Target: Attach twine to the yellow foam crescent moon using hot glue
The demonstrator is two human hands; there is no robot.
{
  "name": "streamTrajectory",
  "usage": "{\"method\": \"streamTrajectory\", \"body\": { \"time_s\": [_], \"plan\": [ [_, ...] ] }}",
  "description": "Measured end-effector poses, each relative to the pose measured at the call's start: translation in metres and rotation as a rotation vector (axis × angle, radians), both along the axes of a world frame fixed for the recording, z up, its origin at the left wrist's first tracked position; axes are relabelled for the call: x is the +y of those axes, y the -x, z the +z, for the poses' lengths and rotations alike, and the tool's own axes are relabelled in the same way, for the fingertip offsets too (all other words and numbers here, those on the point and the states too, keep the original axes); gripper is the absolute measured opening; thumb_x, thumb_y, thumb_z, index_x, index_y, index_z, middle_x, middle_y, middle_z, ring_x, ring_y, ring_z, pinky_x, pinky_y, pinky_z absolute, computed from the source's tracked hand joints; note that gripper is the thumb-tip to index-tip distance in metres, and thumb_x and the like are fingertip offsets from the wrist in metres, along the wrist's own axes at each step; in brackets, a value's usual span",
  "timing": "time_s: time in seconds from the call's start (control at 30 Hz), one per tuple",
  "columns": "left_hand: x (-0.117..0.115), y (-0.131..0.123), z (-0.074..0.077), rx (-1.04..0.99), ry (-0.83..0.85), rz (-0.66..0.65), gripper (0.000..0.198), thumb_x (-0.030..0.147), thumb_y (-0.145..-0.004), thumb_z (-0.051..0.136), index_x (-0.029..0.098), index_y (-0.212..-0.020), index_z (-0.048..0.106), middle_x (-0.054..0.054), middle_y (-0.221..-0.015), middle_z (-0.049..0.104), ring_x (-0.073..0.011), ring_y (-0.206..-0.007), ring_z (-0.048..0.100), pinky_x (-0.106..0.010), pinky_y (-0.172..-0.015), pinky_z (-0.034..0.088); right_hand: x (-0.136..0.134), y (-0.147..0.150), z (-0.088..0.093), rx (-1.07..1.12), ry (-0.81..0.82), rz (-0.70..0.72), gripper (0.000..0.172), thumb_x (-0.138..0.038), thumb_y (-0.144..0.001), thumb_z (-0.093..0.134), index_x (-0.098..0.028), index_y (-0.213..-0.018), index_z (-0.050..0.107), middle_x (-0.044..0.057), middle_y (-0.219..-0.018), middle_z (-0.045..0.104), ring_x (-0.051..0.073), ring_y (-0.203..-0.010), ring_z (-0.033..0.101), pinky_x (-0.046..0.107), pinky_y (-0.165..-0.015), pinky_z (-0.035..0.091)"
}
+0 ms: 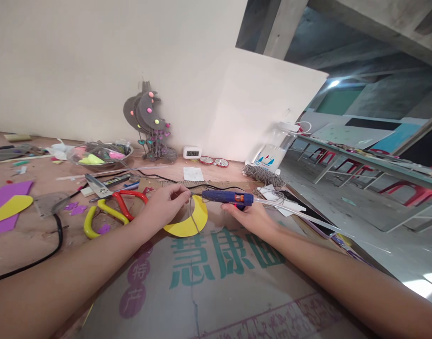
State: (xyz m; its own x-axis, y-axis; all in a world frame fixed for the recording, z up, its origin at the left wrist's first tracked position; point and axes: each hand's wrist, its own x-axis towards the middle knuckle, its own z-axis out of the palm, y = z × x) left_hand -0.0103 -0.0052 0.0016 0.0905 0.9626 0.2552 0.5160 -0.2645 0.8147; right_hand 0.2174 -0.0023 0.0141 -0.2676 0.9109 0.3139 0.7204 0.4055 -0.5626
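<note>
Pale wall closes off the back edge of the desk, whose front part lies under a printed sheet, probably laid to protect the top. Toward the left edge, a yellow cut-out overlaps purple foam, apparently set aside from the working area. Next come the scissors, handles toward the front edge, an arrangement that would suit easy pick-up. Grey moon ornaments hang against the wall, where they seem to stay clear of the clutter. At centre, the left hand brings its fingers narrowly together, pinching grey yarn that crosses the yellow crescent, evidently to steady the strand. The crescent is on the printed sheet. The right hand holds the glue gun, its fingers wrapped around the handle, so the nozzle points left at the yarn. Farther right, a yarn bundle rests before a clear jug, seemingly within reach.
</note>
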Motion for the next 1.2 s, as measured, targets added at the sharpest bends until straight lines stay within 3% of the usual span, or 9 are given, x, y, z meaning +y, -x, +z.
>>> {"method": "streamTrajectory", "body": {
  "time_s": [0.23,0.63,0.73,0.9,1.07,1.2],
  "plan": [
    [0.0,-0.001,0.001,0.021,-0.005,0.003,0.026,0.04,-0.077,0.042,0.02,-0.07,0.058,0.002,-0.065,0.059,-0.0161,-0.066,0.054,-0.024,-0.06,0.039,0.0,-0.001,0.001,-0.011,0.017,-0.011,0.034,-0.051,-0.074,0.051,-0.018,-0.076,0.058,0.0,-0.067,0.061,0.015,-0.062,0.054,0.024,-0.055,0.042],
    [0.003,0.0,-0.003,-0.002,0.002,-0.005,0.028,0.042,-0.077,0.043,0.019,-0.072,0.059,0.001,-0.066,0.06,-0.0162,-0.067,0.055,-0.025,-0.061,0.039,0.008,-0.004,-0.004,0.083,0.045,0.008,0.035,-0.05,-0.076,0.051,-0.018,-0.087,0.061,0.002,-0.08,0.064,0.018,-0.073,0.058,0.028,-0.066,0.046],
    [0.002,0.0,-0.002,-0.02,0.011,0.006,0.028,0.041,-0.076,0.043,0.019,-0.071,0.06,0.002,-0.064,0.059,-0.0158,-0.065,0.055,-0.025,-0.06,0.039,0.011,-0.005,0.005,0.135,0.011,0.004,0.035,-0.049,-0.078,0.048,-0.016,-0.079,0.062,0.003,-0.076,0.063,0.017,-0.07,0.056,0.028,-0.068,0.045],
    [0.003,-0.002,-0.002,-0.087,0.039,0.005,0.024,0.04,-0.075,0.046,0.019,-0.069,0.058,0.002,-0.063,0.059,-0.0147,-0.062,0.054,-0.023,-0.058,0.038,0.018,-0.003,0.031,0.142,-0.042,0.129,0.041,-0.046,-0.085,0.038,-0.015,-0.069,0.059,0.003,-0.07,0.06,0.013,-0.065,0.053,0.024,-0.063,0.042],
    [0.005,-0.002,-0.007,-0.115,0.041,-0.002,0.024,0.039,-0.074,0.048,0.019,-0.068,0.059,0.002,-0.062,0.059,-0.0149,-0.061,0.054,-0.023,-0.057,0.039,0.05,0.006,0.045,-0.03,-0.079,0.226,0.033,-0.043,-0.083,0.044,-0.016,-0.088,0.062,0.003,-0.091,0.064,0.016,-0.083,0.056,0.025,-0.074,0.042],
    [0.008,-0.001,-0.01,-0.124,0.045,-0.001,0.023,0.038,-0.074,0.048,0.019,-0.071,0.06,0.001,-0.065,0.061,-0.0152,-0.063,0.055,-0.024,-0.057,0.04,0.093,0.017,0.041,-0.129,0.013,0.091,0.036,-0.043,-0.077,0.053,-0.013,-0.097,0.061,0.004,-0.087,0.066,0.017,-0.079,0.058,0.026,-0.073,0.044]
  ]
}}
